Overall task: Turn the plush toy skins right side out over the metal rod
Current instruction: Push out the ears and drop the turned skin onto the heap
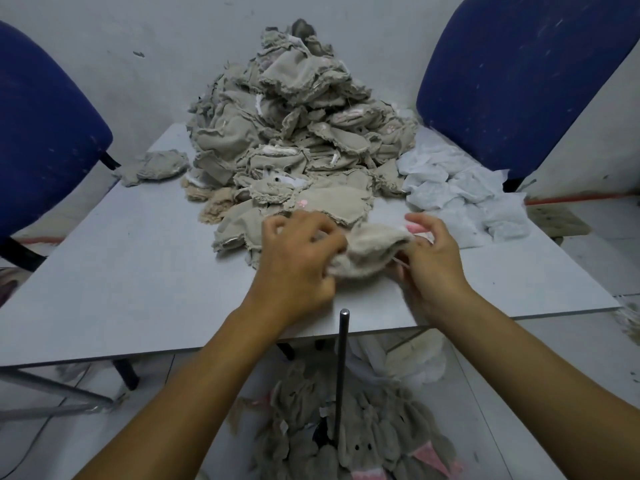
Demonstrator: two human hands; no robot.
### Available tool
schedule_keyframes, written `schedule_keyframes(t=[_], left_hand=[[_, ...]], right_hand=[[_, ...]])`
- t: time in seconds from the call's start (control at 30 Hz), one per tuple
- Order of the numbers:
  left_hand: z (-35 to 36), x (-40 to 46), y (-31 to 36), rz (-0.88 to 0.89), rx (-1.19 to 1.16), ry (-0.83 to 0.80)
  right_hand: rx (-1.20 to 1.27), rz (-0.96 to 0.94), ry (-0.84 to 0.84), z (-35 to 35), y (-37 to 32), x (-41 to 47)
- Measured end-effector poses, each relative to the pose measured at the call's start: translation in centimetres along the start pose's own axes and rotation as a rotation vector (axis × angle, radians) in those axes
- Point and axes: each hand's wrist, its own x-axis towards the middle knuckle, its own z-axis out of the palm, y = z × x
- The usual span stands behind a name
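Note:
Both my hands hold one cream plush skin (372,249) just above the grey table (138,271). My left hand (298,261) grips its left end with curled fingers. My right hand (429,258) pinches its right end, where a bit of pink shows. A thin metal rod (342,375) stands upright in front of the table's near edge, below and between my hands. A tall pile of grey-beige inside-out skins (294,133) fills the table's back middle.
Turned grey plush toys with pink parts (360,441) lie on the floor around the rod's base. White fabric pieces (460,199) sit at the table's right. Blue chairs stand at the left (41,140) and right (519,81). One loose skin (156,166) lies at the table's left.

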Motion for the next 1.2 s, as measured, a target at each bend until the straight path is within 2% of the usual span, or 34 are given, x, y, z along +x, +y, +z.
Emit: schedule_keyframes(t=[0.07, 0.1, 0.13, 0.17, 0.23, 0.33, 0.4, 0.47, 0.53, 0.57, 0.63, 0.67, 0.73, 0.8, 0.87, 0.97, 1.2], left_hand=[[0.1, -0.3, 0.3, 0.000, -0.061, -0.348], [0.3, -0.5, 0.4, -0.059, -0.113, -0.465], [0.6, -0.7, 0.4, -0.126, -0.202, -0.516], [0.6, -0.7, 0.4, -0.198, -0.334, -0.521], [0.5, -0.2, 0.4, -0.296, -0.588, -0.420], [0.4, 0.7, 0.6, -0.374, -0.630, -0.153], [0.4, 1.0, 0.9, -0.502, -0.803, -0.068], [0.2, 1.3, 1.2, -0.657, -1.124, -0.062], [0.2, 1.7, 1.0, -0.779, -1.370, -0.083], [0.2, 1.8, 0.9, -0.818, -1.485, -0.103], [0.2, 1.8, 0.4, -0.820, -1.684, -0.201], [0.3, 1.8, 0.2, -0.799, -1.721, -0.259], [0.3, 1.9, 0.1, -0.786, -1.719, -0.311], [0.6, 2.2, 0.2, -0.824, -1.706, -0.225], [0.8, 2.3, 0.3, -0.846, -1.709, -0.143], [1.0, 2.3, 0.2, -0.880, -1.647, -0.119], [1.1, 2.2, 0.7, -1.036, -1.443, -0.077]], right_hand=[[-0.046, -0.041, -0.032, -0.1, -0.1, 0.0], [-0.052, -0.068, -0.044, 0.0, -0.3, 0.0], [-0.045, -0.088, -0.052, 0.1, -0.5, -0.1], [-0.022, -0.110, -0.061, 0.3, -0.7, -0.2], [0.033, -0.160, -0.107, 0.7, -1.1, -0.4], [0.083, -0.197, -0.271, 1.0, -1.3, -0.7], [0.038, -0.209, -0.348, 1.2, -1.3, -1.1], [-0.224, -0.331, -0.332, 1.3, -1.0, -1.2], [-0.504, -0.410, -0.245, 1.0, -0.6, -1.0], [-0.518, -0.356, -0.213, 0.7, -0.7, -0.8], [-0.268, -0.100, -0.269, 0.3, -1.1, -0.7], [-0.134, 0.016, -0.328, 0.1, -1.3, -0.7], [-0.017, 0.100, -0.425, -0.1, -1.4, -0.5], [0.052, 0.101, -0.484, 0.1, -1.3, -0.8], [0.152, 0.209, -0.519, 0.2, -1.5, -1.1], [0.282, 0.388, -0.592, 0.4, -1.9, -1.6], [0.480, 0.482, -0.667, 1.3, -1.6, -2.8]])
